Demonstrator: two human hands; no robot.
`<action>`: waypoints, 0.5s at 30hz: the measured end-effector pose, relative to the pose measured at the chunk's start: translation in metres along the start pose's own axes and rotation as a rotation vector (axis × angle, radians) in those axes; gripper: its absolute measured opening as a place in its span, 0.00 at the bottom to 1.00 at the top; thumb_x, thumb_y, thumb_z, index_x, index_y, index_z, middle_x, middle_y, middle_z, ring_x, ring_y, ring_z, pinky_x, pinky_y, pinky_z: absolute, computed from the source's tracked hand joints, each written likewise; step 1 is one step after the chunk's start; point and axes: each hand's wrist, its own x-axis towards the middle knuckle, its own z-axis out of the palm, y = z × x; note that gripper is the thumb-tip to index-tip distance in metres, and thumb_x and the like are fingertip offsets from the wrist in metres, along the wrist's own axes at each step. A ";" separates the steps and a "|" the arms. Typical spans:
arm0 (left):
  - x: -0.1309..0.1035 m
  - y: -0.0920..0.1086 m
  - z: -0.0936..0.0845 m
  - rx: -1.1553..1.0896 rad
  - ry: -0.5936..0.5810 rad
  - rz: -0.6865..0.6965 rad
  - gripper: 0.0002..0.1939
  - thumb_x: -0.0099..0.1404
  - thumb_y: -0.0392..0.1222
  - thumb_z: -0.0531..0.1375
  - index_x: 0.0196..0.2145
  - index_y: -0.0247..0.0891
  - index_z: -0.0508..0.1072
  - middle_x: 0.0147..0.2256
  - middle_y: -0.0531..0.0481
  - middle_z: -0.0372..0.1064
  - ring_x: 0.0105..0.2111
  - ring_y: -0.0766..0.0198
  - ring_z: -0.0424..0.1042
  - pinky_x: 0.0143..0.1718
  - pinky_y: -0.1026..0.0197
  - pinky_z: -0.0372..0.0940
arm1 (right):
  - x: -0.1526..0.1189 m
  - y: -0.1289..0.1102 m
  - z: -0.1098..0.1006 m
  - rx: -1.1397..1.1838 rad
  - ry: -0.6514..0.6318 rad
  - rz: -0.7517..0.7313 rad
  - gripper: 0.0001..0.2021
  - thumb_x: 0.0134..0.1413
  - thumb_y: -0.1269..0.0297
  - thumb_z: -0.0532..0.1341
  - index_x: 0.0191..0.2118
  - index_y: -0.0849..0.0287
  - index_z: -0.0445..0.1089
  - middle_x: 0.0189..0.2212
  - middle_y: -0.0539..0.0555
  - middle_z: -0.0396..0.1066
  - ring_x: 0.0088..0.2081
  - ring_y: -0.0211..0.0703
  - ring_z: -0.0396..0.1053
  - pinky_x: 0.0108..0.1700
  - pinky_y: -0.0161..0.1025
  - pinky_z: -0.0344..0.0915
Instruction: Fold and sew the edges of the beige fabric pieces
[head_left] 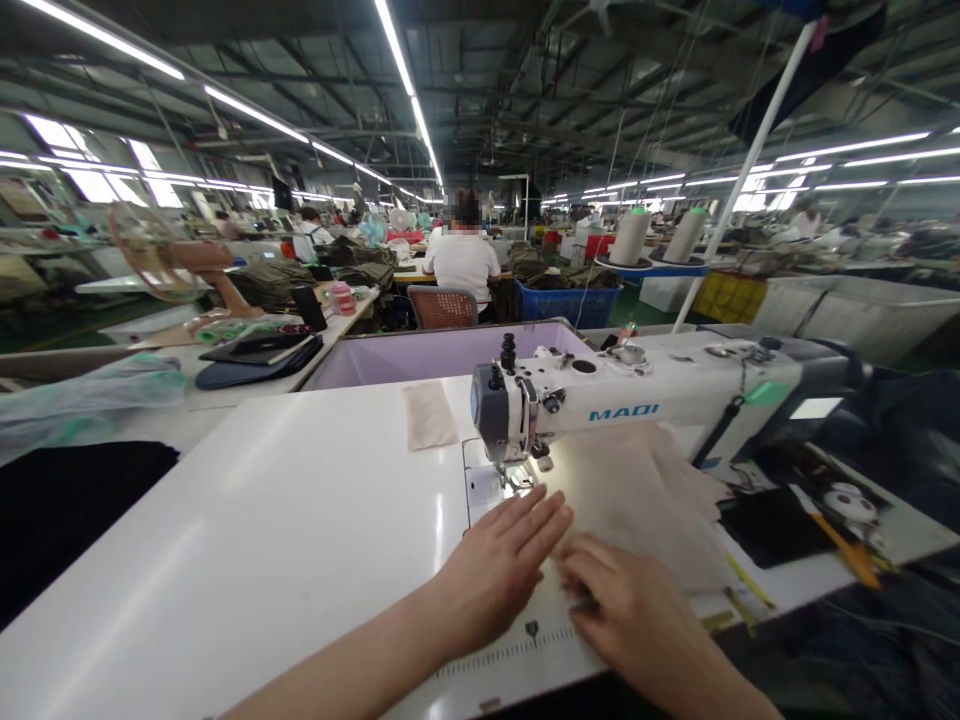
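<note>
Sewing machine (600, 390) on table (300, 530), cloth (637, 490) beneath its arm (637, 400) — patch (430, 416) left, bin (420, 352) behind

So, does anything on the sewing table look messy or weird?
No spill or damage shows. The small beige piece lies slightly askew, apart from the larger cloth. Oddest is a white thing at right: its dark spots look like eyes.

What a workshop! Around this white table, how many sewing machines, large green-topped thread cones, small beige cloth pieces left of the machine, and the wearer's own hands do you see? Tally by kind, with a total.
Sewing machine: 1
Thread cones: 2
Small beige cloth piece: 1
Hands, left hand and right hand: 2
Total: 6
</note>
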 end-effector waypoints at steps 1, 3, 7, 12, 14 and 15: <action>-0.001 0.001 -0.002 -0.043 -0.040 0.045 0.32 0.68 0.32 0.55 0.68 0.36 0.54 0.66 0.38 0.59 0.67 0.50 0.55 0.65 0.46 0.57 | -0.001 -0.011 0.001 0.080 -0.009 -0.102 0.09 0.46 0.76 0.62 0.33 0.55 0.70 0.32 0.50 0.74 0.33 0.44 0.73 0.34 0.35 0.65; -0.009 0.002 -0.006 -0.146 -0.133 0.101 0.25 0.69 0.36 0.57 0.63 0.40 0.63 0.61 0.41 0.67 0.63 0.52 0.62 0.64 0.50 0.59 | -0.001 -0.026 0.000 0.237 0.008 -0.261 0.05 0.49 0.72 0.63 0.32 0.54 0.71 0.30 0.49 0.74 0.31 0.41 0.72 0.31 0.32 0.64; -0.048 -0.003 -0.022 -0.293 -0.198 -0.024 0.20 0.70 0.35 0.56 0.58 0.42 0.71 0.57 0.43 0.71 0.59 0.54 0.69 0.62 0.52 0.63 | 0.001 -0.026 -0.013 0.447 -0.013 -0.137 0.09 0.56 0.57 0.69 0.38 0.56 0.75 0.43 0.56 0.78 0.39 0.45 0.76 0.38 0.33 0.70; -0.095 -0.017 -0.057 -0.497 -0.122 -0.360 0.17 0.68 0.41 0.59 0.54 0.44 0.76 0.56 0.45 0.73 0.57 0.55 0.71 0.60 0.54 0.65 | 0.002 -0.009 -0.021 0.604 -0.313 0.026 0.32 0.36 0.52 0.77 0.52 0.53 0.76 0.59 0.59 0.70 0.54 0.59 0.72 0.49 0.41 0.71; -0.099 -0.022 -0.065 -0.574 -0.085 -0.512 0.14 0.71 0.45 0.56 0.49 0.45 0.79 0.52 0.47 0.76 0.54 0.56 0.73 0.60 0.54 0.65 | 0.007 -0.007 -0.012 0.627 -0.311 0.060 0.21 0.41 0.58 0.74 0.45 0.53 0.79 0.58 0.56 0.71 0.55 0.57 0.71 0.54 0.43 0.68; -0.098 -0.024 -0.067 -0.610 -0.064 -0.586 0.14 0.71 0.47 0.55 0.47 0.45 0.80 0.51 0.47 0.77 0.53 0.56 0.74 0.59 0.54 0.65 | 0.012 -0.006 -0.005 0.639 -0.276 0.107 0.14 0.45 0.59 0.72 0.40 0.54 0.79 0.55 0.55 0.74 0.52 0.55 0.73 0.54 0.42 0.68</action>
